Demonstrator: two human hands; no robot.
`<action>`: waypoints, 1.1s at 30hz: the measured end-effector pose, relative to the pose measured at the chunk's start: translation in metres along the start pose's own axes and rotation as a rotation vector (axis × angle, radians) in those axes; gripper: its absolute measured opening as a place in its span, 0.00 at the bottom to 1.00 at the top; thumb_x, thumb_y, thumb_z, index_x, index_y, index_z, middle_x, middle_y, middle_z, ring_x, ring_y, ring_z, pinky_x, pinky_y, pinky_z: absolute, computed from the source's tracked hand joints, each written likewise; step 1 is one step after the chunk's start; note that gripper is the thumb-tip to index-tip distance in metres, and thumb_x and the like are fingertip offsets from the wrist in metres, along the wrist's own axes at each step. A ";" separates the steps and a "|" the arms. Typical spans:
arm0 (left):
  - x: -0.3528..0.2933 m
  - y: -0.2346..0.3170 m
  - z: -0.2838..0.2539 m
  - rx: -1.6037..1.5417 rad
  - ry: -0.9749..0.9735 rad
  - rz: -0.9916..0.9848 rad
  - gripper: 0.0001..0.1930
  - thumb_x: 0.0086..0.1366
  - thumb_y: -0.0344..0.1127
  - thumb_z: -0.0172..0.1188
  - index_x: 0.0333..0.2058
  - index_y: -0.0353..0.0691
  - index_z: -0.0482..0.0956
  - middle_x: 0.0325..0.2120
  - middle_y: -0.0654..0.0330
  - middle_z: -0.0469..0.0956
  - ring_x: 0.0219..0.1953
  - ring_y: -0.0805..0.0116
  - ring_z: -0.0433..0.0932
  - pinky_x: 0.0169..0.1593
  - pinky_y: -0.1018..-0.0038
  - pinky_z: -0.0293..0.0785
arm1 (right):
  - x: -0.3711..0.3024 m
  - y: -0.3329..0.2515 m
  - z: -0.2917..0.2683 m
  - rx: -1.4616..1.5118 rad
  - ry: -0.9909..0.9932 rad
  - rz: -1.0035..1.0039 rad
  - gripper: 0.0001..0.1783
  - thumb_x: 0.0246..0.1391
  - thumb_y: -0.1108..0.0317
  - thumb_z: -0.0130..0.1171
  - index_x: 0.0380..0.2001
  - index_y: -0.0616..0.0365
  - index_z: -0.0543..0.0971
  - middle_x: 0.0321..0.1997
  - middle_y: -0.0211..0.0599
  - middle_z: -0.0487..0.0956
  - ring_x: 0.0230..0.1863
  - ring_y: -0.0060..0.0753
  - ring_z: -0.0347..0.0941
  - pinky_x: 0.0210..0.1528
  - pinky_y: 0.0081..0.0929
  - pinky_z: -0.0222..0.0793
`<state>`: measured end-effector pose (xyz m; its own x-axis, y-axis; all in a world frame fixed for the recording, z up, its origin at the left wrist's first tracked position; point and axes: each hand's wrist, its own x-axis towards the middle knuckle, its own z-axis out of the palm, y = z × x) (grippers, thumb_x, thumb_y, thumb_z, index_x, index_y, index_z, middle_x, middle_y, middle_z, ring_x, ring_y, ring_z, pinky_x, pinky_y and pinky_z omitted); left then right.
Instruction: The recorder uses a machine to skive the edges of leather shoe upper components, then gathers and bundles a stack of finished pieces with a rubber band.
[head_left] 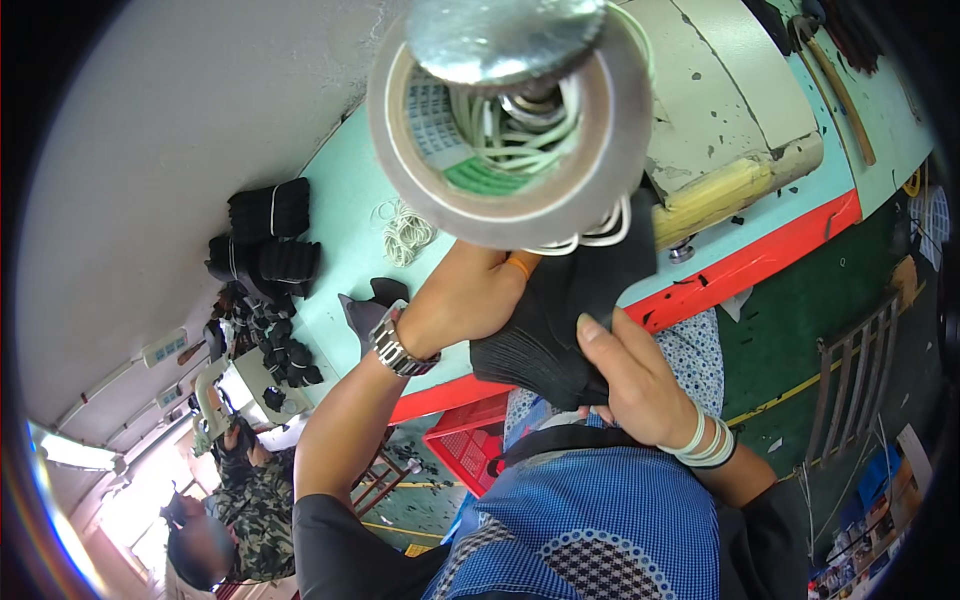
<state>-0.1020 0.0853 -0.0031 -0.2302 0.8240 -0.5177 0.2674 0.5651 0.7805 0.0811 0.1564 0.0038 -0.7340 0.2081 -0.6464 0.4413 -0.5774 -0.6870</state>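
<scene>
A thick stack of black sheet pieces (590,285), cut to shape, hangs over the table's near edge between my hands. My right hand (635,385) is closed on its lower right corner, thumb on top and fingers mostly underneath. White rubber bands circle that wrist. My left hand (465,305) is curled against the stack's left side, its fingertips partly hidden by a large tape roll (393,130) above. An orange band (517,265) sits on one of its fingers, and a metal watch (390,340) on the wrist. White rubber bands (520,130) fill the roll's core.
Loose white rubber bands (407,232) and grey-black cut pieces (368,318) lie on the light-green table (345,195). Tied black bundles (270,210) stand at left. A pale machine bed (730,90) is at upper right, a red crate (465,440) below the table. Another person (240,500) works at lower left.
</scene>
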 end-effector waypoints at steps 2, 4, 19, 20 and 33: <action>0.000 -0.014 -0.001 -0.121 -0.025 -0.007 0.15 0.68 0.40 0.48 0.41 0.34 0.75 0.30 0.62 0.78 0.31 0.76 0.72 0.35 0.76 0.67 | 0.005 0.011 -0.004 -0.101 0.025 -0.134 0.16 0.65 0.62 0.39 0.35 0.66 0.68 0.26 0.41 0.69 0.29 0.36 0.65 0.37 0.30 0.62; -0.003 -0.012 -0.007 -0.024 -0.077 0.067 0.14 0.68 0.39 0.48 0.42 0.34 0.74 0.30 0.63 0.77 0.32 0.77 0.72 0.36 0.77 0.68 | 0.002 0.015 0.000 -0.160 0.097 -0.316 0.16 0.65 0.63 0.39 0.31 0.66 0.68 0.24 0.40 0.66 0.26 0.35 0.62 0.33 0.30 0.60; -0.018 -0.013 0.002 0.068 -0.011 0.037 0.09 0.67 0.31 0.49 0.35 0.32 0.75 0.30 0.60 0.77 0.32 0.76 0.71 0.38 0.79 0.68 | 0.023 -0.036 -0.081 -0.859 0.919 -0.608 0.15 0.58 0.73 0.47 0.47 0.68 0.68 0.31 0.48 0.76 0.33 0.38 0.74 0.34 0.29 0.68; -0.015 0.000 0.004 -0.018 -0.101 0.014 0.09 0.67 0.31 0.49 0.35 0.32 0.75 0.30 0.60 0.77 0.32 0.76 0.71 0.38 0.79 0.68 | 0.035 -0.045 -0.107 -1.293 1.094 -0.646 0.18 0.55 0.75 0.48 0.49 0.67 0.68 0.38 0.52 0.75 0.39 0.42 0.73 0.40 0.33 0.67; -0.030 0.014 0.009 -0.328 -0.042 0.095 0.14 0.63 0.30 0.56 0.46 0.31 0.73 0.33 0.57 0.77 0.34 0.75 0.75 0.39 0.77 0.72 | -0.012 0.024 -0.015 0.081 -0.521 0.077 0.32 0.61 0.49 0.46 0.53 0.70 0.62 0.35 0.36 0.72 0.29 0.21 0.73 0.31 0.20 0.72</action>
<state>-0.0826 0.0690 0.0202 -0.1780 0.8770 -0.4463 -0.0307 0.4484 0.8933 0.1083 0.1522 -0.0096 -0.8694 -0.2453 -0.4289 0.4777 -0.6392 -0.6027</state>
